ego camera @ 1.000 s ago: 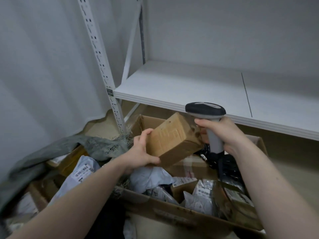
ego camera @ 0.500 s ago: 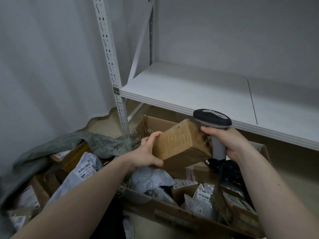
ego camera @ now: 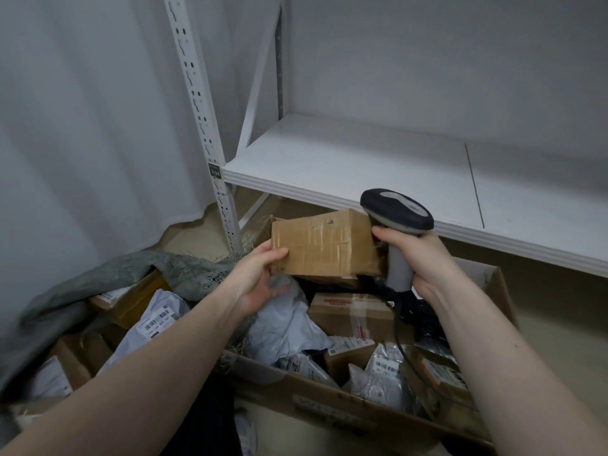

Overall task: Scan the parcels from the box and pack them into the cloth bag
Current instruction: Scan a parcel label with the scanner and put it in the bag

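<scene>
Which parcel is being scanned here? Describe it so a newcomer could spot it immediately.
Start at the white shelf; just below its front edge, above the open cardboard box, is a taped brown carton. It alone is lifted, held between the left hand and the scanner gripped by the right hand.

floor (ego camera: pixel 194 235): tan, seen by the shelving upright | on it: open cardboard box (ego camera: pixel 329 401) filled with parcels, beneath the shelf's front edge | grey cloth bag (ego camera: pixel 138 269) slumped left of the box, touching it | white shelf (ego camera: pixel 378 166): bare board above the box
</scene>
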